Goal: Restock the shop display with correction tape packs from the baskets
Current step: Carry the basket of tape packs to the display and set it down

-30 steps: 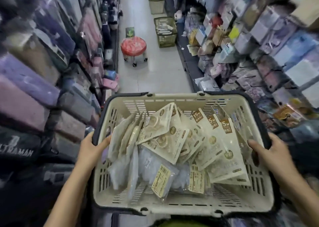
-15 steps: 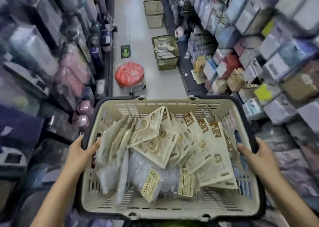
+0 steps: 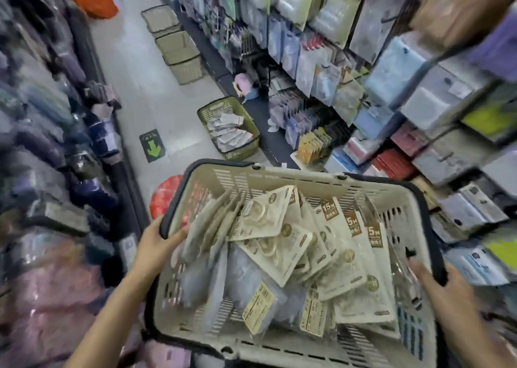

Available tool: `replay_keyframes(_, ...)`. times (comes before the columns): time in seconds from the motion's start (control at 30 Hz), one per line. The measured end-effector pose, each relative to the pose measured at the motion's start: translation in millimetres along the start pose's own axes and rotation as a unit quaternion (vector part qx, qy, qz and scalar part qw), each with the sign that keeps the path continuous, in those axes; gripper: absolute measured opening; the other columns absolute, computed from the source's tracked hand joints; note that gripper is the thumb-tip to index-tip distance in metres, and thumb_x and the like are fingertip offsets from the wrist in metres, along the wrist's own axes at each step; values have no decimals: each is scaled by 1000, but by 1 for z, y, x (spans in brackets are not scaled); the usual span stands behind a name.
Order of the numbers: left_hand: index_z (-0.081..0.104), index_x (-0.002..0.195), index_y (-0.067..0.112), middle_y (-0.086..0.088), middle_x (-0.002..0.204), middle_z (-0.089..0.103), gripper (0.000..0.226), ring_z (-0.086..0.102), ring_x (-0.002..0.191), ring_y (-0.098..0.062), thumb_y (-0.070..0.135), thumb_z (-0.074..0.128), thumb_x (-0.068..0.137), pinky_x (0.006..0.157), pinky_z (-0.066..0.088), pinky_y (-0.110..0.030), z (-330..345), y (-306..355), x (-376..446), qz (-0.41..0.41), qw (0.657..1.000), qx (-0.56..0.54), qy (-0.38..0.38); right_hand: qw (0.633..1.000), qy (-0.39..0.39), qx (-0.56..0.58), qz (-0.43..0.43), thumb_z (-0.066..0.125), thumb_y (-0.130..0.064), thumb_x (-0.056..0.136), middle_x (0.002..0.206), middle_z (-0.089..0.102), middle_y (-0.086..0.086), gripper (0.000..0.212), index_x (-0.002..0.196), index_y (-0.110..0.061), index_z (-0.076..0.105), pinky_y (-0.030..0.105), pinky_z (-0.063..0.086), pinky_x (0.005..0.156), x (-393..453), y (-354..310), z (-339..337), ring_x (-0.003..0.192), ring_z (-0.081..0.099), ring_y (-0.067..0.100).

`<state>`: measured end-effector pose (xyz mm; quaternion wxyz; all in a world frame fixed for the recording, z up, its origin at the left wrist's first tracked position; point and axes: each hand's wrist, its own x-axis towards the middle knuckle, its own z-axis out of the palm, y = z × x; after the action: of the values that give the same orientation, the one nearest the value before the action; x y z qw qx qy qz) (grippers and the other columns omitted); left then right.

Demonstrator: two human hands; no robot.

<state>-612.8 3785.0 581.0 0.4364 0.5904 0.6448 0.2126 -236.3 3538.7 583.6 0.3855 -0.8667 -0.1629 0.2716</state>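
I carry a beige slatted shopping basket [image 3: 282, 177] with a dark rim, held in front of me above the aisle floor. Inside lie several cream correction tape packs [image 3: 279, 244], some marked 15M, over clear bags. My left hand [image 3: 156, 244] grips the basket's left rim, thumb outside and fingers curled inside. My right hand [image 3: 436, 286] grips the right rim the same way. The display shelves [image 3: 321, 93] of hanging stationery packs run along the right side.
A green basket [image 3: 246, 146] with white packs stands on the floor by the right shelving. Stacked beige baskets [image 3: 179, 51] sit farther down. A red stool [image 3: 165, 197] is partly hidden under my basket. Dark shelves [image 3: 56, 144] line the left; a green arrow sticker [image 3: 152, 149] marks the floor.
I have walked forward down the aisle with the basket: the red stool now lies under its far left corner and the green basket is nearer. The view has tilted right. Both grips are unchanged.
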Motion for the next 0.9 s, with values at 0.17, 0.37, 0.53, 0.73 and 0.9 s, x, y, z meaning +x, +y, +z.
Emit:
replay_keyframes(0.17, 60, 95, 17, 9, 72, 62, 15, 56, 65, -6, 10, 69, 86, 54, 42, -13, 22, 53, 148, 54, 996, 36, -60, 993, 94, 34, 57, 65, -32, 87, 83, 61, 13, 21, 92, -14, 58, 35, 33, 67, 56, -39, 52, 80, 53, 26)
replay_keyframes(0.37, 60, 102, 1, -12, 84, 62, 19, 56, 71, -23, 8, 68, 87, 59, 46, -24, 61, 118, 283, 95, 983, 82, -131, 976, 169, 42, 129, 62, -37, 88, 92, 58, 18, 27, 97, -12, 56, 40, 37, 79, 132, -75, 104, 90, 54, 31)
replay_keyframes(0.53, 58, 102, 7, -1, 75, 57, 19, 49, 63, -12, 13, 69, 88, 49, 38, -11, 81, 167, 349, 122, 971, 92, -182, 969, 196, 44, 144, 58, -36, 91, 78, 57, 9, 25, 96, -12, 55, 35, 36, 64, 151, -113, 124, 85, 56, 31)
replay_keyframes(0.73, 60, 104, 4, -13, 87, 65, 22, 58, 72, -23, 14, 70, 87, 65, 50, -32, 105, 215, 396, 128, 955, 110, -243, 946, 220, 120, 205, 58, -49, 87, 108, 62, 6, 33, 109, -25, 57, 48, 47, 94, 147, -130, 138, 103, 59, 31)
replay_keyframes(0.9, 60, 113, 5, -12, 95, 68, 31, 63, 80, -24, 19, 70, 87, 74, 53, -38, 126, 231, 418, 136, 934, 132, -302, 921, 259, 136, 258, 59, -42, 89, 93, 60, 13, 30, 96, -13, 57, 39, 39, 77, 131, -124, 155, 86, 54, 28)
